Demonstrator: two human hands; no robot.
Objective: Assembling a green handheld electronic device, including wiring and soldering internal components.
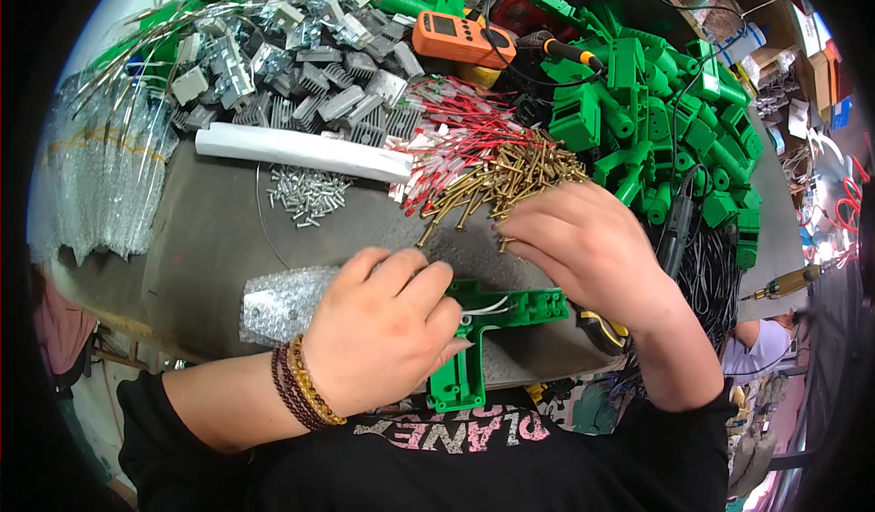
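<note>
My left hand [383, 325] is curled over the left side of a green plastic housing [524, 306], its thumb against the edge. The housing lies open side up, T-shaped, with white wires [488, 310] inside its hollow. At the front edge of a heap of long brass-coloured screws [538, 170], my right hand [583, 243] has its fingers pinched together. A screw [502, 244] shows at those fingertips; the rest of it is hidden. Beside my left wrist lies a bubble-wrap piece [284, 302], partly covered by the hand.
Red and white wired parts [447, 138], small silver screws [308, 195] and a white roll [303, 152] lie beyond my hands. Metal blocks [337, 93] are heaped behind. Green housings [656, 111] pile up right, near an orange meter [463, 40], a soldering iron [676, 225] and pliers [602, 331].
</note>
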